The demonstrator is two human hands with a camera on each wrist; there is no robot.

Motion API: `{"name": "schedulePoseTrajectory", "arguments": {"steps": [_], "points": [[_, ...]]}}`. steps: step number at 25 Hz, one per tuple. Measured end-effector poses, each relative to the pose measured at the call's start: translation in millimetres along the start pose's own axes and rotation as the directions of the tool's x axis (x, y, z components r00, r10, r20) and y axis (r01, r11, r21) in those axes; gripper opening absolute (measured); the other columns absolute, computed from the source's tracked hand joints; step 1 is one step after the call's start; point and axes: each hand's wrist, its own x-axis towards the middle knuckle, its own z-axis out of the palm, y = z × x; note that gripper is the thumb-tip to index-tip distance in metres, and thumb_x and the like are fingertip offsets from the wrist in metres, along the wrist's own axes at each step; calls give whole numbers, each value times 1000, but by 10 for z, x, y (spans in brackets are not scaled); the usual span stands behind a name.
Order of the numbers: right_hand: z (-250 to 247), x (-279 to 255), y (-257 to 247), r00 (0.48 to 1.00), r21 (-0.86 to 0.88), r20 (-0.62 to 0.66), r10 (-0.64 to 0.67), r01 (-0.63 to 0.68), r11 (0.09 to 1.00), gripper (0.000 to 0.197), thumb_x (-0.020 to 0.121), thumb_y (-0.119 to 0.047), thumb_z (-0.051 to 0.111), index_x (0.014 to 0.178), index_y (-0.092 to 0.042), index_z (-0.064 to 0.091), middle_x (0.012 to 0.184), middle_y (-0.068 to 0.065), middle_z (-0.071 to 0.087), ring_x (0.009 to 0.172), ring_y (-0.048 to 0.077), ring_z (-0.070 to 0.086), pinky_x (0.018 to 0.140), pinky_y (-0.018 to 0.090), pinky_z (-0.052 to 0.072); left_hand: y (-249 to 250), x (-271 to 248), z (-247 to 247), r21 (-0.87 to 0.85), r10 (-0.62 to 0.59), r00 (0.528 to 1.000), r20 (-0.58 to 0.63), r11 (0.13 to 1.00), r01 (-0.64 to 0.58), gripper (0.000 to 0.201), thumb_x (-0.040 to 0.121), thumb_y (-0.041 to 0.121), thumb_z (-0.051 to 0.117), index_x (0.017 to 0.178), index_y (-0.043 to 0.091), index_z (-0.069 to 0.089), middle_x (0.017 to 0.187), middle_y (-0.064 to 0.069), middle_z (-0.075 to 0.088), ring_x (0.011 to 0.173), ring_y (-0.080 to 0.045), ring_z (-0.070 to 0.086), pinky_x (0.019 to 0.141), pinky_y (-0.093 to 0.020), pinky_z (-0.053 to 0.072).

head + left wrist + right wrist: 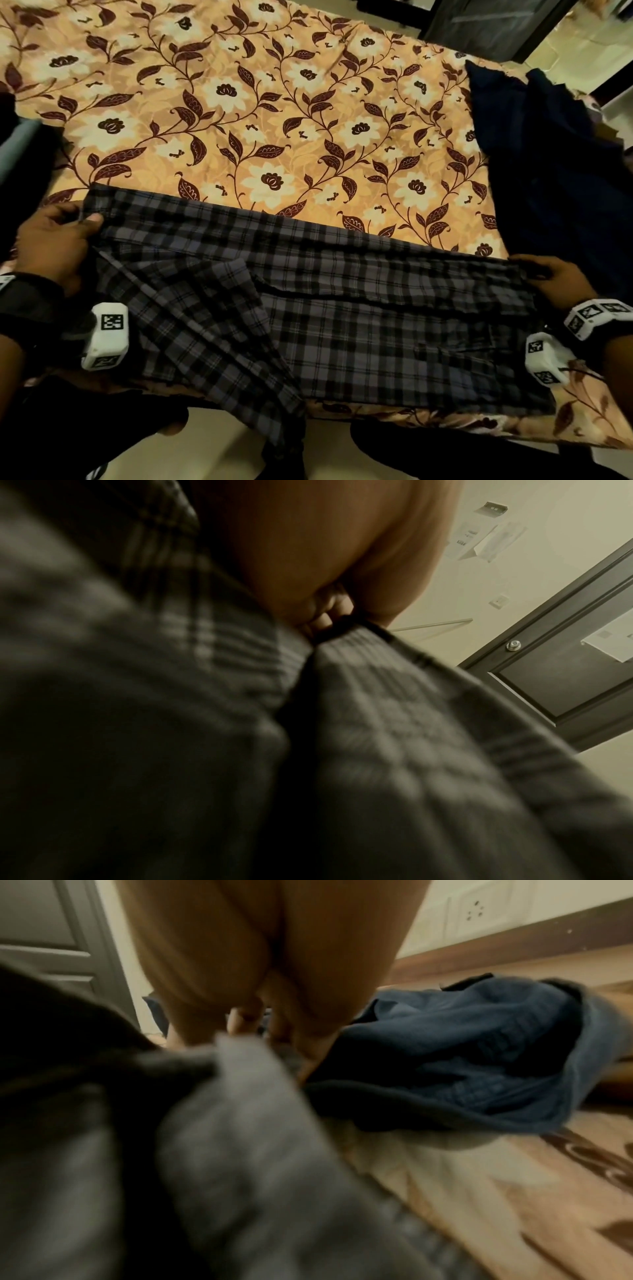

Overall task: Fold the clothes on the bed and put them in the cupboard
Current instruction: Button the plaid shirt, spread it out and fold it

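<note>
A grey and black checked shirt (325, 294) lies spread across the near edge of the bed (274, 102), one part hanging over the edge toward the floor. My left hand (65, 233) pinches its far left corner, thumb on top. My right hand (548, 277) grips the far right corner. In the left wrist view the checked shirt (377, 723) is bunched under my fingers (325, 615). The right wrist view shows my fingers (240, 1018) curled on the blurred grey shirt (240, 1123).
A dark blue garment (548, 164) lies heaped on the bed's right side, close beside my right hand, and shows as the blue garment (462, 1056) in the right wrist view. Another dark cloth (24, 171) sits at the left edge. A dark cupboard door (496, 24) stands beyond the bed.
</note>
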Motion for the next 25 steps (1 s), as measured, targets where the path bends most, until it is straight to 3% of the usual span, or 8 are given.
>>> {"name": "schedulePoseTrajectory", "arguments": {"steps": [2, 9, 11, 13, 16, 18, 22, 25], "points": [[-30, 32, -22, 997, -12, -75, 4, -4, 1000, 32, 81, -2, 70, 76, -33, 74, 83, 3, 67, 65, -14, 59, 57, -3, 40, -3, -16, 4, 0, 27, 1000, 5, 1000, -27, 23, 95, 9, 58, 81, 26, 65, 77, 14, 71, 83, -11, 66, 71, -30, 59], [84, 183, 78, 988, -56, -150, 49, -58, 997, 36, 85, -20, 70, 75, -54, 63, 88, 10, 66, 84, 28, 61, 59, 2, 40, -179, 168, -170, -7, 0, 1000, 8, 1000, 0, 12, 94, 18, 60, 92, 28, 65, 100, 6, 69, 81, -7, 68, 65, -27, 61], [140, 175, 14, 987, -69, -152, 42, -53, 996, 21, 88, -21, 67, 80, -41, 66, 92, 13, 64, 88, 30, 59, 73, 23, 46, -218, 257, -246, 40, 6, 999, 51, 999, -8, 14, 87, 36, 66, 100, 29, 65, 104, 5, 66, 78, 0, 68, 62, -21, 58], [153, 141, -59, 978, -81, -202, 51, -69, 994, 8, 87, -19, 67, 95, -20, 65, 100, 18, 64, 94, 35, 60, 81, 36, 44, -360, 418, -341, 84, -33, 998, 45, 996, 29, 52, 70, 56, 74, 112, 27, 65, 111, 1, 66, 87, -6, 67, 65, -25, 58], [39, -55, -170, 962, -178, -274, 6, -57, 982, 26, 90, -35, 61, 96, -9, 61, 99, 23, 62, 94, 39, 59, 81, 42, 45, -562, 673, -427, 137, 26, 999, 26, 990, -29, 57, 67, 62, 75, 112, 30, 65, 124, -9, 64, 99, -17, 65, 72, -30, 59], [-8, -281, -214, 988, -293, -118, 100, -131, 947, 46, 94, -52, 47, 88, -9, 63, 91, 20, 61, 88, 38, 58, 79, 42, 44, -359, 420, -305, 169, 7, 1000, 29, 986, -12, 62, 65, 66, 76, 112, 27, 65, 126, -11, 64, 107, -25, 64, 84, -41, 57], [95, -580, -189, 970, -11, 40, 241, -241, 970, 33, 86, -35, 69, 71, -6, 62, 78, 21, 63, 71, 30, 56, 71, 36, 43, -200, 324, -170, 207, 43, 998, 45, 977, -51, 16, 89, 22, 68, 101, 28, 60, 121, -9, 64, 86, -6, 66, 89, -34, 48], [118, -613, -197, 958, 124, -31, 286, -280, 952, 29, 84, -19, 71, 63, -4, 59, 64, 19, 58, 62, 31, 54, 65, 34, 41, -300, 624, -241, 148, -12, 1000, 5, 989, 11, 34, 93, 5, 59, 122, 23, 54, 110, 6, 72, 54, 12, 59, 66, -12, 47]]}}
